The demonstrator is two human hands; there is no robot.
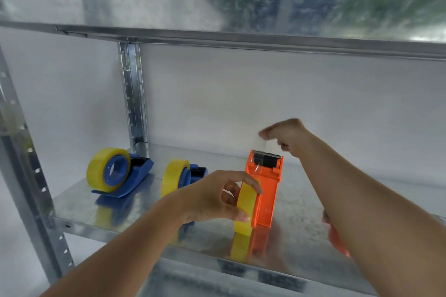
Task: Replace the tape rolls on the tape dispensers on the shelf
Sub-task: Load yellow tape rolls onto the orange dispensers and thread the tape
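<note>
On the galvanised metal shelf (301, 202), the left hand (212, 196) should steady the yellow tape roll (246, 210) in the orange plastic dispenser (264, 190) while the right hand (287, 135), pinching what looks like the clear tape end, draws it squarely over the serrated blade (267, 153).

bare shelf (301, 212) right of orange dispenser (265, 190), two blue dispensers (125, 176) crowding left

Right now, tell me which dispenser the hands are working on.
The orange dispenser, rightmost of three. The left hand grips its yellow roll; both blue dispensers stand untouched.
</note>
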